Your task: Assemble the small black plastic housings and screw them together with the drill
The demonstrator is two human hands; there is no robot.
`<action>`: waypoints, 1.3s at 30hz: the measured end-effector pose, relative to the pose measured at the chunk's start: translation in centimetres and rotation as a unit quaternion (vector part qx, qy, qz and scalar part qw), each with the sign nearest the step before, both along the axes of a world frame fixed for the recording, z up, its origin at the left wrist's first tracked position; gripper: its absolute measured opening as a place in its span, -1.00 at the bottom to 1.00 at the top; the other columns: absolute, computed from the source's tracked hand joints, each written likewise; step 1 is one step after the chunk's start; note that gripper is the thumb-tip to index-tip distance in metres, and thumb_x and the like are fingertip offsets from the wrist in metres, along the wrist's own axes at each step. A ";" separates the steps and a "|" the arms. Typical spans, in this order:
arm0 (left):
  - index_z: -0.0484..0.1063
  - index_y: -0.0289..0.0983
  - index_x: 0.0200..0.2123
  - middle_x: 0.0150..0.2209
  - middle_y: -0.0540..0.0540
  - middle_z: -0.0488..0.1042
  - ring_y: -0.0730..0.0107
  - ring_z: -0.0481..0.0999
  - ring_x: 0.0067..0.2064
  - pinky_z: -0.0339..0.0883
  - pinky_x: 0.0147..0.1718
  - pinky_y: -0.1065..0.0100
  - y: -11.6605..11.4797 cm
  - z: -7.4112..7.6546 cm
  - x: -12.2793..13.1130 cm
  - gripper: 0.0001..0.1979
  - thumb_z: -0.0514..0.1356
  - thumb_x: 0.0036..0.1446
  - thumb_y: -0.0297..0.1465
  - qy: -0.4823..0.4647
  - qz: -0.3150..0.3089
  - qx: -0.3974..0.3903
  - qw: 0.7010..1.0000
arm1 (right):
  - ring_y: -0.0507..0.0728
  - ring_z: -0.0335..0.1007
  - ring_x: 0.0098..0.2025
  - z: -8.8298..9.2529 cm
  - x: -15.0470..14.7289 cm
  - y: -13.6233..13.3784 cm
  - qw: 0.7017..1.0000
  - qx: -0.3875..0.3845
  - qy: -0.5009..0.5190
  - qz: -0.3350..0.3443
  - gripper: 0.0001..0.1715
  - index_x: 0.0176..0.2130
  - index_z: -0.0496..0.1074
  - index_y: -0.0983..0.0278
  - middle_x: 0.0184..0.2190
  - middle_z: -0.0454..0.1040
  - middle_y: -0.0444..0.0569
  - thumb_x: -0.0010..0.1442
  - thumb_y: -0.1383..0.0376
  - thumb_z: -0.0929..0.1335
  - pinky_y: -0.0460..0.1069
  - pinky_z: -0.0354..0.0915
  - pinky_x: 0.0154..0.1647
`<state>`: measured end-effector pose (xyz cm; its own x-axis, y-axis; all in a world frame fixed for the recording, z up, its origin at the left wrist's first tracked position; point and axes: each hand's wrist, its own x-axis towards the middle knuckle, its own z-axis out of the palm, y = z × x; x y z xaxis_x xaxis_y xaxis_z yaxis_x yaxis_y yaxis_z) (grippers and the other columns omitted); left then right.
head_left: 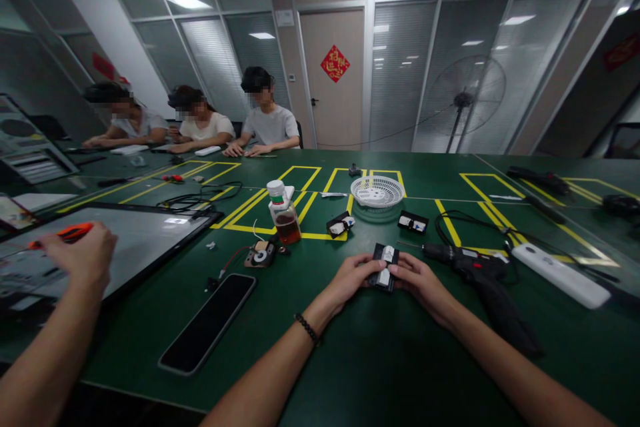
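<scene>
Both my hands grip a small black rectangular part [380,283] with white pieces on its upper face, held just over the green table. My left hand [350,278], with a black bead bracelet at the wrist, closes on its left side. On the opposite side my right hand [421,282] pinches it, both thumbs pressing on the top. Two similar black parts with white pieces lie beyond: one to the left [341,225], another to the right [413,221]. A black cordless drill [483,273] lies beside my right hand, its thin bit pointing left.
A smartphone [209,323], a small motor-like part [261,253] with wires, and a bottle of brown liquid [284,217] stand or lie leftward. Farther back sits a white basket [377,193]; rightward, a white power strip [560,273]. At left, another person's hand [87,253] holds an orange-handled screwdriver [67,235].
</scene>
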<state>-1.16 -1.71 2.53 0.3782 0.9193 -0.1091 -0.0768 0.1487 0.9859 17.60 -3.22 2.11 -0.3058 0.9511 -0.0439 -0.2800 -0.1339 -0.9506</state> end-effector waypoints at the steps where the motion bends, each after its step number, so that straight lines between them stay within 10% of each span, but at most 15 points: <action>1: 0.51 -0.30 -0.10 -0.13 -0.19 0.53 0.20 0.50 -0.13 0.34 -0.20 0.31 0.0 0.0 0.0 -0.56 0.28 0.02 -0.14 0.000 -0.001 0.002 1.000 | 0.25 0.43 -0.01 0.0 0.0 0.0 1.000 -0.003 0.005 0.000 -0.52 -0.01 0.42 0.20 0.02 0.47 0.03 0.07 0.18 0.46 0.12 0.34 -0.01; 39: 0.53 -0.33 -0.13 -0.19 -0.17 0.54 0.26 0.50 -0.22 0.33 -0.27 0.36 0.5 -1.0 0.5 -0.54 0.30 -0.02 -0.12 0.036 0.046 0.028 0.998 | 0.22 0.44 -0.06 0.2 0.1 -0.1 1.000 -0.005 -0.003 -0.018 -0.58 -0.06 0.44 0.21 -0.04 0.47 0.01 0.06 0.20 0.46 0.06 0.39 -0.12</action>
